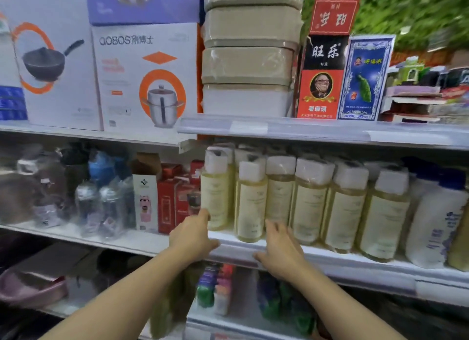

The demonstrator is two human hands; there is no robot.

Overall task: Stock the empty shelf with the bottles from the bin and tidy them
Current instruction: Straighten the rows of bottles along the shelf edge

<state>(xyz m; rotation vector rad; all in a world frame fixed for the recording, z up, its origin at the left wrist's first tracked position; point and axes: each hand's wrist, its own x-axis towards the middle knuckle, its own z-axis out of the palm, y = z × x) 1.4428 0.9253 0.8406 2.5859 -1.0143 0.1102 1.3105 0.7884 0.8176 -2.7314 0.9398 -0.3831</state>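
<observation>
Here, a white metal shelf (330, 259) with a smooth rounded front lip carries a row of tall, clear plastic bottles (309, 202) of pale yellow liquid. Each bottle has a cream label and a boxy white cap wrapped in glossy film, and more bottles stand behind the front row. Two bare forearms reach up from below. The left hand (193, 234) rests at the shelf lip, its fingers loosely extended toward the base of the leftmost bottle (215, 195), thumb lying along the edge. The right hand (280, 249) lies spread over the lip, fingertips just beside the base of the second and third bottles; neither hand grips anything. To the right stand rounded white bottles with blue caps (436, 223). Above sit cardboard cookware boxes (144, 76) and stacked beige tubs (250, 48).
</observation>
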